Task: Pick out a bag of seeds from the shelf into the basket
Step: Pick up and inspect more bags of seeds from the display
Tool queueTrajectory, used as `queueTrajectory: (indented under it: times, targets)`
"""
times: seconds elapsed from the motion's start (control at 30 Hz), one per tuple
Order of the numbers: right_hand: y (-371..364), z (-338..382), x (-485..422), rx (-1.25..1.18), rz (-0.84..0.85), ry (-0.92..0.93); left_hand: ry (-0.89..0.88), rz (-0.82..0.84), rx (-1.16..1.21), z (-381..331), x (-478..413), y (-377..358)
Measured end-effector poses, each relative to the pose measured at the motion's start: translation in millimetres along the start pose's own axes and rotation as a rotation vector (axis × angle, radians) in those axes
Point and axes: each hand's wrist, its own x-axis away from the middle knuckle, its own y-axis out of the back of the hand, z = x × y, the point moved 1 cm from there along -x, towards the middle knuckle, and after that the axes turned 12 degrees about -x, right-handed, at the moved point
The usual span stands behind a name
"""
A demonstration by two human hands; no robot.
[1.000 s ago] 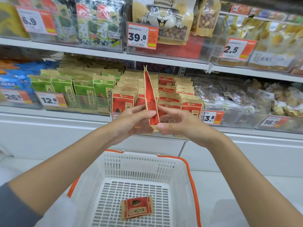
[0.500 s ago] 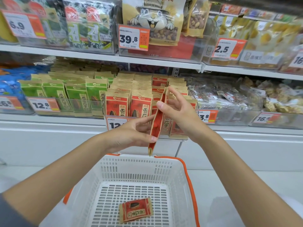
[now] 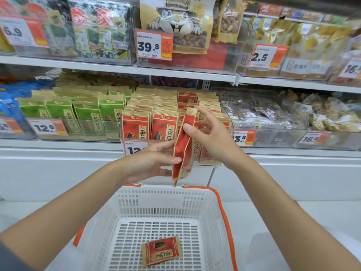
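Standing before a white shelf (image 3: 117, 70), two tiers in view, both crammed with snack packs. Below the arms, looking into one white basket (image 3: 162, 200) with orange trim.

On the lower tier, four green bags (image 3: 86, 116) across the front row. Beside them, two red bags (image 3: 136, 128) facing out in plain sight, with more filed behind and others hidden by the hands, too tightly packed to count.

Two bare hands raised between shelf and basket. Pinching the lower part of one bag of seeds (image 3: 183, 145) with the left hand (image 3: 148, 163), thumb on the near face, fingers behind. Nipping the upper part with the right hand (image 3: 213, 139), thumb against the side and forefinger up behind the top, with the remaining fingers spread loose.

Held upright and edge-on, just in front of the red row, with the bottom corner hanging just above the basket's far rim and not yet inside.

Judged light and thin: a paper-faced pouch, stiff along the sealed edges, soft in the middle, with loose contents apt to shift. Probably not slippery, and at risk of little worse than a crease. Best taken by the flat faces or the top seal, with one hand likely enough for the drop.

Lying flat on the basket floor, one more red packet (image 3: 161, 251) of like design, face up.
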Motion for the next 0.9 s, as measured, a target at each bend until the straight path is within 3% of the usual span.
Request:
queueTrajectory:
  times: [0.23,0.5,0.9]
  targets:
    - [-1,-5,-1,0.064,-0.176,0.000,-0.018,-0.095,-0.067,-4,1,0]
    - [6,-8,-5,0.116,-0.270,0.023,-0.009,-0.087,-0.062,-4,1,2]
    - [9,-5,-3,0.017,-0.283,0.047,-0.003,-0.185,0.000,-3,-2,8]
